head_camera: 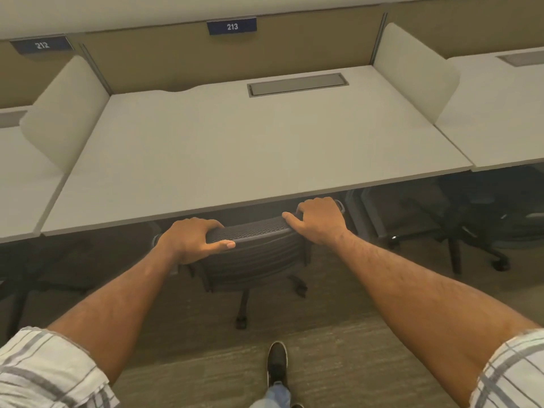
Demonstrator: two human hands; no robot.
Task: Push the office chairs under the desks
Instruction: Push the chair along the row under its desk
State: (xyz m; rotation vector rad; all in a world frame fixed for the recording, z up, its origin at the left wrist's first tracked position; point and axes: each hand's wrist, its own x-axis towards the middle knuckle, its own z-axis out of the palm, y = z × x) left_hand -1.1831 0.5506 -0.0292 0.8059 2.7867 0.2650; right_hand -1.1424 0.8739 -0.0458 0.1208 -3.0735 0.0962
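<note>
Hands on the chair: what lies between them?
Between the left hand and the right hand runs only the bare top edge of the chair's black mesh backrest, in the head view.

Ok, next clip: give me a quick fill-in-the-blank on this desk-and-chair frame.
1. The left hand and right hand grip the top of the mesh ____ of the office chair.
2. The sign above this desk reads ____.
3. The 212 sign hangs to the ____ of it.
Missing words: backrest; 213; left.
</note>
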